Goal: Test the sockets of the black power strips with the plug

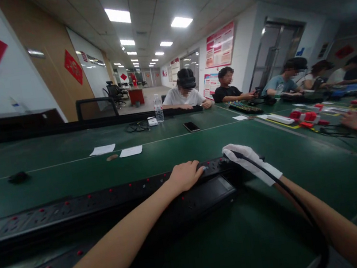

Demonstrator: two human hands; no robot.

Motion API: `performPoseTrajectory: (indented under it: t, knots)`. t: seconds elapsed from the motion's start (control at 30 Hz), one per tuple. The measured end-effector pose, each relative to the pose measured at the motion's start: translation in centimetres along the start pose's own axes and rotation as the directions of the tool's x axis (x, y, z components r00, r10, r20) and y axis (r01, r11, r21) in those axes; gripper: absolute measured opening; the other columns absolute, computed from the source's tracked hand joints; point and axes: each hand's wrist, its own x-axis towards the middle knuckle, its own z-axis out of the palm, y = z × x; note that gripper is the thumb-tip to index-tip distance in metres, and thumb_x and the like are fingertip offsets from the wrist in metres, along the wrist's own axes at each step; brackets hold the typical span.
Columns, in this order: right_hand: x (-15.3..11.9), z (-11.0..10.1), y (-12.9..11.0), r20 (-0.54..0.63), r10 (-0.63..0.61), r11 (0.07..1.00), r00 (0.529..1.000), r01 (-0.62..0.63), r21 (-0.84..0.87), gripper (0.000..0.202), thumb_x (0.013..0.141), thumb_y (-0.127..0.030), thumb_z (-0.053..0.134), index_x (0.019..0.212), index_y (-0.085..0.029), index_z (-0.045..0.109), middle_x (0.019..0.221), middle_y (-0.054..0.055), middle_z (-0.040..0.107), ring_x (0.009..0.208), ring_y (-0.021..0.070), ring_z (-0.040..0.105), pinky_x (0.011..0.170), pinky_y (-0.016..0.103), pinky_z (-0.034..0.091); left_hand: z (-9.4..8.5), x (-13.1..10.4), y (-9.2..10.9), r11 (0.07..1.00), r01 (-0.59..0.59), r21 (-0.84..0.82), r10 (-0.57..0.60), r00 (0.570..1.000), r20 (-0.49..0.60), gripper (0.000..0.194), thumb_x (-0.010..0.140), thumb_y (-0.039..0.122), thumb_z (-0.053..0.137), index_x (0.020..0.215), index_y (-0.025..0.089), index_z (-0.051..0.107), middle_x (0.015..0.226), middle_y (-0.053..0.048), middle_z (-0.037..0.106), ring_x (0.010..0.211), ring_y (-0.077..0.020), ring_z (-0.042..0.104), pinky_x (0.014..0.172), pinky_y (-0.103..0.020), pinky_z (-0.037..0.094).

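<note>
Head view: the bare left hand point(184, 175) presses flat on the long, stiff power strip point(107, 198). The gloved right hand point(246, 159) grips its end, fingers closed; it looks heavy.

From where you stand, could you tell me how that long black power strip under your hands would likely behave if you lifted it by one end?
The power strip looks long, rigid and probably heavy, so it should stay straight rather than flop. Lifted at the end where the left hand and gloved right hand rest, it may tilt and drag. The black cable could tug.
</note>
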Motion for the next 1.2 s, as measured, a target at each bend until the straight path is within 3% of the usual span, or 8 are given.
performPoseTrajectory:
  t: [0.17, 0.43, 0.7, 0.97, 1.2]
  knots:
    - [0.0, 0.0, 0.0, -0.002, -0.013, 0.995, 1.000, 0.013, -0.098, 0.028, 0.084, -0.044, 0.041, 0.092, -0.026, 0.061, 0.090, 0.002, 0.064, 0.082, 0.0176, 0.057, 0.076, 0.029, 0.043, -0.2, 0.0, -0.1, 1.000, -0.002, -0.025, 0.003, 1.000, 0.006, 0.051, 0.091, 0.050, 0.017, 0.114, 0.018, 0.049, 0.106, -0.011, 0.061, 0.097, -0.0248, 0.059, 0.076, -0.037, 0.045]
    - [-0.8, 0.7, -0.6, 0.012, -0.058, 0.959, 0.998, 0.059, -0.276, 0.029, 0.083, -0.045, 0.043, 0.088, -0.025, 0.063, 0.086, 0.005, 0.064, 0.079, 0.0198, 0.057, 0.075, 0.032, 0.043, -0.1, -0.1, 0.1, 0.999, 0.015, -0.052, -0.017, 0.999, -0.033, 0.054, 0.091, 0.051, 0.016, 0.111, 0.016, 0.051, 0.104, -0.011, 0.062, 0.095, -0.0274, 0.059, 0.076, -0.039, 0.045]
    - [-0.8, 1.2, -0.6, 0.044, -0.087, 0.933, 0.995, 0.096, -0.347, 0.029, 0.084, -0.046, 0.041, 0.088, -0.025, 0.061, 0.084, 0.004, 0.064, 0.077, 0.0179, 0.058, 0.072, 0.028, 0.042, -0.1, -0.2, 0.0, 0.999, 0.011, -0.042, -0.012, 1.000, -0.028, 0.052, 0.091, 0.051, 0.017, 0.113, 0.017, 0.049, 0.103, -0.011, 0.062, 0.095, -0.0254, 0.059, 0.077, -0.037, 0.045]
    - [-0.5, 1.6, -0.3, -0.051, -0.047, 0.885, 0.998, 0.018, -0.465, 0.034, 0.077, -0.055, 0.049, 0.073, -0.023, 0.060, 0.068, 0.003, 0.060, 0.066, 0.0175, 0.053, 0.063, 0.028, 0.037, 0.1, 0.0, 0.2, 1.000, 0.014, -0.009, -0.014, 0.999, -0.034, 0.054, 0.090, 0.053, 0.018, 0.114, 0.017, 0.049, 0.102, -0.011, 0.062, 0.093, -0.0274, 0.060, 0.075, -0.039, 0.046]
    - [-1.1, 1.8, -0.2, -0.092, -0.006, 0.868, 0.996, -0.041, -0.496, 0.037, 0.078, -0.058, 0.045, 0.077, -0.024, 0.058, 0.067, 0.001, 0.059, 0.062, 0.0160, 0.053, 0.058, 0.026, 0.034, 0.0, -0.1, 0.1, 1.000, 0.006, 0.005, -0.006, 0.999, -0.039, 0.053, 0.090, 0.052, 0.017, 0.115, 0.018, 0.049, 0.103, -0.010, 0.062, 0.091, -0.0261, 0.060, 0.073, -0.037, 0.046]
